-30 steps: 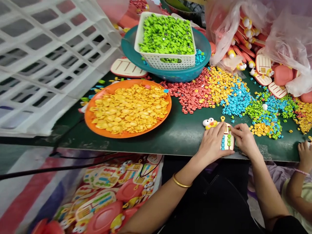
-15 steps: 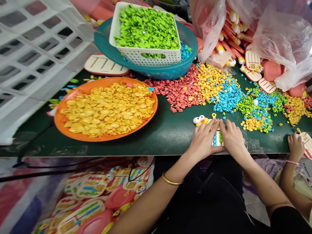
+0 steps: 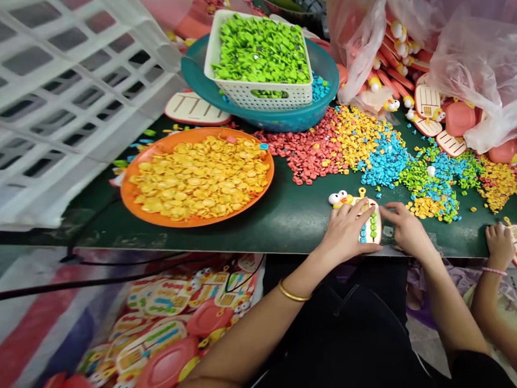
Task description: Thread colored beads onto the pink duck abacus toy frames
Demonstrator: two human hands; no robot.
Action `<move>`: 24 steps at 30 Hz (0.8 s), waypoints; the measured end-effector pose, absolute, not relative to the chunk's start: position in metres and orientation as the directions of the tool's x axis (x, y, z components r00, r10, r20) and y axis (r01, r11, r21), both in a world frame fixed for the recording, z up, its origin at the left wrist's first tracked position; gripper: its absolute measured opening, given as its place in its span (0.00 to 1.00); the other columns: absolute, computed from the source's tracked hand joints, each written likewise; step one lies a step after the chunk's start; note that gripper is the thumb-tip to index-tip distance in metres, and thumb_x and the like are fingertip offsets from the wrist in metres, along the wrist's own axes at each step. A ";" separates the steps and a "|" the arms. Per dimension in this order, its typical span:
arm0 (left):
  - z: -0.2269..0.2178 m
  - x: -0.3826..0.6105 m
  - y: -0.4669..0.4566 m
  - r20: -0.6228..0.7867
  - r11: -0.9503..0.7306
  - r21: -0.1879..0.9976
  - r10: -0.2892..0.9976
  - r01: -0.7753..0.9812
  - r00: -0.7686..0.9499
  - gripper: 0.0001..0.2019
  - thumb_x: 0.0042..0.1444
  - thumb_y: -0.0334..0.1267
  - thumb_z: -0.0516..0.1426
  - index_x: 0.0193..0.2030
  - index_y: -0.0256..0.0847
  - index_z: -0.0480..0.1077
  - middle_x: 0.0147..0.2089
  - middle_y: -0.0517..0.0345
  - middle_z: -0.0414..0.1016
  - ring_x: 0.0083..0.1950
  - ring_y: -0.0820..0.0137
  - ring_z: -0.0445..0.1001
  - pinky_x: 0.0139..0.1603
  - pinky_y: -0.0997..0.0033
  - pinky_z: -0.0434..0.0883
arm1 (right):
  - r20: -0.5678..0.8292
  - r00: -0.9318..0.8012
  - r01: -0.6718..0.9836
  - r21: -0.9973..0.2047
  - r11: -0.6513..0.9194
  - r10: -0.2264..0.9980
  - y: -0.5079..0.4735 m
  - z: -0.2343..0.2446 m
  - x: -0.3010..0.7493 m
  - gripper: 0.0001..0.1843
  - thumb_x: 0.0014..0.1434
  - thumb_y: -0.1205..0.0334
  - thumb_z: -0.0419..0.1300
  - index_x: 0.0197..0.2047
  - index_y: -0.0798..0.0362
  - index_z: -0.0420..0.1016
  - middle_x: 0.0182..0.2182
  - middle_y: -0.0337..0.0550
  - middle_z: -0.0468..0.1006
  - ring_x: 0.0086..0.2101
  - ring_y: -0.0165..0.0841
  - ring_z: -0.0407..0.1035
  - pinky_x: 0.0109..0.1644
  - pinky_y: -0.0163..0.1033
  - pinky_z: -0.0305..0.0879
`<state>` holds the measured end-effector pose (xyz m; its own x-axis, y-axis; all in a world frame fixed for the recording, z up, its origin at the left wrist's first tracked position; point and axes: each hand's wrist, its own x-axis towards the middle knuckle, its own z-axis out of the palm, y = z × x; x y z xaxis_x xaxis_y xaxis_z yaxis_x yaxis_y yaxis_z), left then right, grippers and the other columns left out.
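A flat white duck-shaped toy board (image 3: 377,233) with bulging eyes and a yellow beak lies near the table's front edge. Blue and green pieces sit in rows in its slots. My left hand (image 3: 348,225) grips it, fingers across its upper part and thumb along the lower edge, covering its left side. Just off the board's right edge is my right hand (image 3: 410,229), index finger stretched toward the board and the other fingers loosely bent. Nothing shows in it. Close by on the right are loose yellow pieces (image 3: 430,207) and blue pieces (image 3: 388,159).
An orange dish (image 3: 133,207) of yellow pieces stands left. Behind it, a white basket (image 3: 242,92) of green pieces rests in a teal basin (image 3: 194,70). Red pieces (image 3: 305,153) lie mid-table. A white crate (image 3: 92,91) leans at left. Another person's hand (image 3: 500,245) is far right.
My right hand has moved off the board to the right, uncovering its right side and green pieces. My left hand stays on the board. The whole view has shifted slightly.
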<state>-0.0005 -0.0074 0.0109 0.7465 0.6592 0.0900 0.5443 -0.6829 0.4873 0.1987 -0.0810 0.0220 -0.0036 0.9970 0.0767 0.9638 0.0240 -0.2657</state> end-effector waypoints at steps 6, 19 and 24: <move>0.013 -0.004 -0.008 0.159 -0.711 0.526 0.621 0.466 0.767 0.32 0.46 0.57 0.69 0.57 0.47 0.74 0.67 0.48 0.67 0.62 0.48 0.66 0.63 0.46 0.62 | 0.344 0.275 0.941 -0.290 -0.177 0.898 -0.083 0.000 0.257 0.12 0.64 0.61 0.57 0.40 0.51 0.83 0.36 0.50 0.73 0.41 0.43 0.63 0.47 0.50 0.66; 0.042 -0.006 -0.051 -0.193 0.199 0.979 0.841 0.044 0.505 0.17 0.60 0.52 0.59 0.33 0.39 0.75 0.32 0.57 0.79 0.34 0.68 0.78 0.39 0.70 0.76 | 0.425 0.190 0.736 -0.658 0.158 0.885 -0.117 0.037 0.148 0.11 0.66 0.64 0.57 0.44 0.47 0.81 0.35 0.43 0.73 0.36 0.34 0.71 0.39 0.40 0.70; 0.038 -0.002 -0.044 -0.289 0.418 0.906 0.734 -0.073 0.614 0.23 0.53 0.59 0.63 0.32 0.38 0.71 0.30 0.60 0.74 0.31 0.73 0.73 0.37 0.72 0.74 | 0.404 0.218 0.694 -0.704 0.150 0.888 -0.112 0.033 0.145 0.11 0.66 0.63 0.57 0.43 0.47 0.82 0.35 0.44 0.74 0.36 0.34 0.72 0.38 0.40 0.71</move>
